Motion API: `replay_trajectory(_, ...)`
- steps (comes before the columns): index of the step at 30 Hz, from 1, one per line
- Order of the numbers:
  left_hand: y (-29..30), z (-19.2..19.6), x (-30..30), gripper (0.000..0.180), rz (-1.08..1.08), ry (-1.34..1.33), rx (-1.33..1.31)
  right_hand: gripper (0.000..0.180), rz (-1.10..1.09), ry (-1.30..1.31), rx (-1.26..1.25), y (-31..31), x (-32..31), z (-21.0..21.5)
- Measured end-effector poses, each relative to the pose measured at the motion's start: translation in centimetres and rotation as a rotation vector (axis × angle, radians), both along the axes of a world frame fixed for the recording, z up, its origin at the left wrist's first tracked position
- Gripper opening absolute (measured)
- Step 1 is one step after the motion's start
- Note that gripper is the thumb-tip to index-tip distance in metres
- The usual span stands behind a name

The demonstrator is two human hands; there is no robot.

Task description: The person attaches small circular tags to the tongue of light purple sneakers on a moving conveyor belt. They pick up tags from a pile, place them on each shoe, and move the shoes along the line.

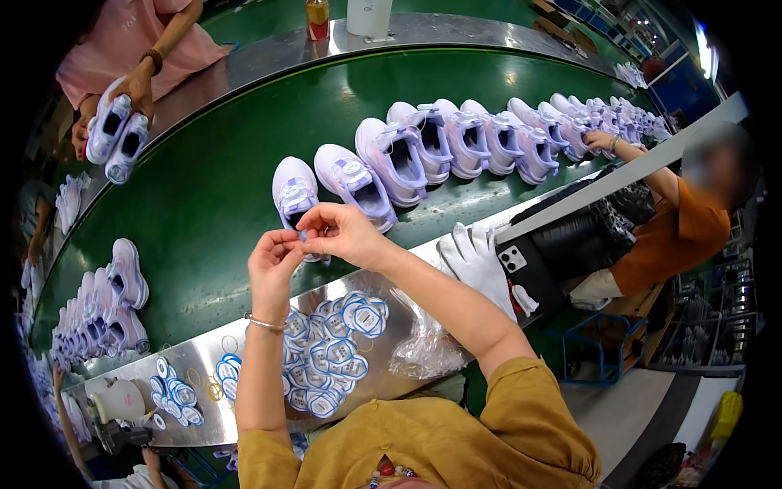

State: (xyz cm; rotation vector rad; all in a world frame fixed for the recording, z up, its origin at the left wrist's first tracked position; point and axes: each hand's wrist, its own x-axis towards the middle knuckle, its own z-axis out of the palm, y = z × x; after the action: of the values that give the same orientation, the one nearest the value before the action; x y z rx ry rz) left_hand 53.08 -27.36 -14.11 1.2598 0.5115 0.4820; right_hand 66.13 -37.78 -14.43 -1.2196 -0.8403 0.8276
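Fingertips of my left hand (pixel 275 259) and my right hand (pixel 346 235) meet in a pinch over the near edge of a green conveyor belt (pixel 204 253). A tiny bluish piece (pixel 303 236) shows between them, too small to name. Just behind my hands stands a pale lilac sneaker (pixel 293 183), partly covered by my fingers. Another lilac sneaker (pixel 352 175) is right beside it, leading a long row to the far right. Below my forearms, many round white tags with blue rims (pixel 334 354) lie in a heap on the metal ledge (pixel 213 342).
More tags (pixel 175 395) and thin yellow elastic bands (pixel 213 387) lie left. Clear plastic strands (pixel 423 350), a white glove (pixel 472 257) and a phone (pixel 511 259) lie right. A co-worker in pink (pixel 151 49) holds sneakers; another in orange (pixel 676 228) reaches to the row.
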Motion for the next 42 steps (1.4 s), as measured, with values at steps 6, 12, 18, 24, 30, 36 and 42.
replay_trajectory(6, -1.3, 1.4, 0.7, 0.023, 0.153, 0.090, 0.634, 0.016, -0.146, -0.213, -0.073, -2.3, 1.6, 0.8)
replay_trajectory(12, -6.7, 0.9, 6.4, 0.043, -0.045, 0.050, 1.297, 0.040, -0.429, -1.368, -0.632, -9.9, 10.4, 1.5)
replay_trajectory(18, -3.9, -2.6, 7.1, 0.016, 0.014, 0.244, 1.616, 0.039, -0.322, -1.390, -0.667, -6.1, 10.9, -0.6)
replay_trajectory(24, 9.3, -2.9, -5.4, 0.033, 0.123, 0.542, 1.582, 0.044, -0.114, -1.415, -0.580, -0.4, -0.4, 0.4)
replay_trajectory(30, 7.3, 0.8, -7.1, 0.062, 0.182, 0.427, 1.566, 0.057, -0.074, -1.446, -0.437, -1.0, 1.2, -0.1)
replay_trajectory(36, 3.9, -4.3, 2.1, 0.060, 0.229, 0.493, 1.008, 0.050, -0.263, -1.611, -0.595, -7.1, 6.4, 0.2)
replay_trajectory(42, -1.1, -5.0, 5.5, 0.061, 0.181, 0.357, 0.890, 0.045, -0.512, -1.234, -0.260, -2.9, 2.9, 0.8)
